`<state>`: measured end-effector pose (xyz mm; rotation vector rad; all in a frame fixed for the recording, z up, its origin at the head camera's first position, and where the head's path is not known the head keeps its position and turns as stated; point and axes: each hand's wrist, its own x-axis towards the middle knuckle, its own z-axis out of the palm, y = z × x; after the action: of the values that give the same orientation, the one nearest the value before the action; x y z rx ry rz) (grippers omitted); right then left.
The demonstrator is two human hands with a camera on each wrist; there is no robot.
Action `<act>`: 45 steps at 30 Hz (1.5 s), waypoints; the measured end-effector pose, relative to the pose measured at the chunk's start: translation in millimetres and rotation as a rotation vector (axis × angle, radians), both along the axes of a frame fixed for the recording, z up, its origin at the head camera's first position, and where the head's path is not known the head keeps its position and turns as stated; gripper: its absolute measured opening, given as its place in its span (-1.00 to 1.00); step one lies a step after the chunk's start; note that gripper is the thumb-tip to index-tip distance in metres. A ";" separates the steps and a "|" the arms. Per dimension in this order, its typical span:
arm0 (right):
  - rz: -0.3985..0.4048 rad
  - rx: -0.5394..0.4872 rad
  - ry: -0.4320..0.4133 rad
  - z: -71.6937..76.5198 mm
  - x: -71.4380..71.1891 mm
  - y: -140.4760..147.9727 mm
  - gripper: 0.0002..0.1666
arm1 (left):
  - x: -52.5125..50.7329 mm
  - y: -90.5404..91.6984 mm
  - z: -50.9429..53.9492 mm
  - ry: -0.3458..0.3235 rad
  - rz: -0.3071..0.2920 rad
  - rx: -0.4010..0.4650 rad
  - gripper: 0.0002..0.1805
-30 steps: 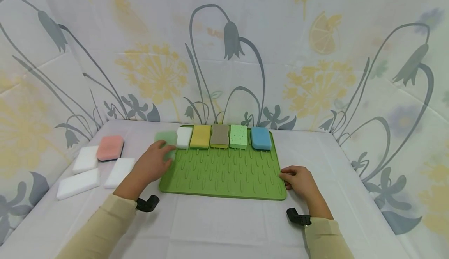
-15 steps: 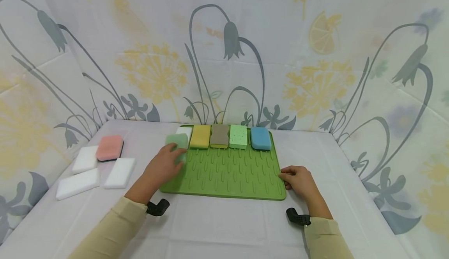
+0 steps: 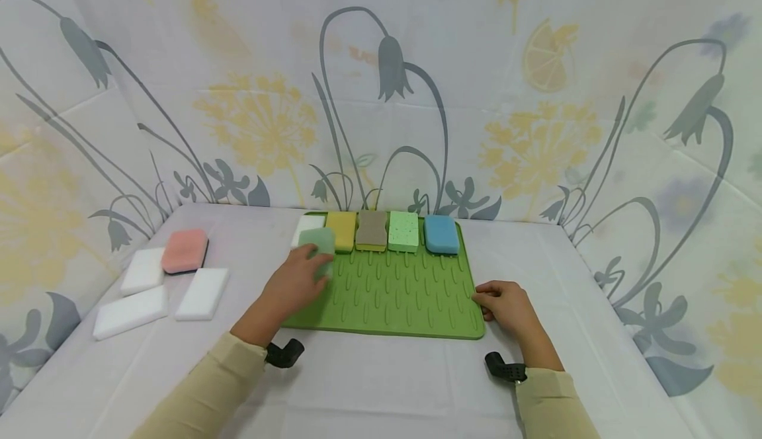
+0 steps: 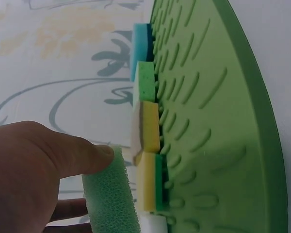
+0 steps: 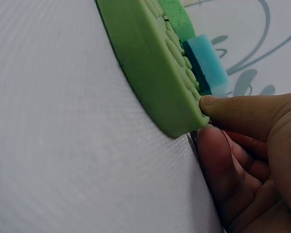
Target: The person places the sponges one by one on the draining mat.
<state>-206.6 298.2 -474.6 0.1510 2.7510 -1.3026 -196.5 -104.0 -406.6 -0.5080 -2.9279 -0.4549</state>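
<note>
My left hand (image 3: 293, 288) grips a pale green porous sponge (image 3: 319, 238) above the left part of the green ridged mat (image 3: 393, 297). In the left wrist view, the thumb presses one face of that sponge (image 4: 111, 194), with fingers behind it. My right hand (image 3: 507, 305) pinches the mat's right edge between thumb and finger, as the right wrist view shows. Along the mat's back edge stand a white sponge (image 3: 302, 226), partly covered by the held one, a yellow sponge (image 3: 341, 229), a grey-brown sponge (image 3: 372, 230), a speckled green sponge (image 3: 403, 231) and a blue sponge (image 3: 442, 234).
Left of the mat lie a pink sponge (image 3: 185, 250) with a dark underside and three white sponges: one beside the pink one (image 3: 143, 271), a long one (image 3: 131, 312) in front and one nearer the mat (image 3: 202, 293). Patterned cloth (image 3: 393, 128) hangs behind the table.
My left hand has carried the pale green sponge rightward, from beside the mat's left edge to over the mat. The right hand keeps its place at the mat's edge.
</note>
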 end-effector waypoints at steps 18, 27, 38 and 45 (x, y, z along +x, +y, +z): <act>-0.001 0.000 -0.005 0.5 0.3 -0.2 -0.62 | 1.1 45.4 1.4 -0.019 -0.067 -0.003 -0.57; -0.003 0.003 -0.008 -0.9 -1.2 0.4 -0.61 | -1.0 64.8 -2.8 -0.057 -0.098 0.007 -0.56; 0.003 -0.003 -0.004 1.7 0.0 -0.9 -0.62 | 0.1 87.8 -1.6 -0.064 -0.142 -0.016 -0.56; 0.004 -0.003 -0.004 0.8 -0.2 -0.9 -0.62 | -1.0 104.4 -5.1 -0.074 -0.155 -0.060 -0.57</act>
<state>-206.7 297.3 -473.7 0.1481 2.7452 -1.3037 -197.6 0.4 -411.7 -0.7460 -2.9929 -0.4125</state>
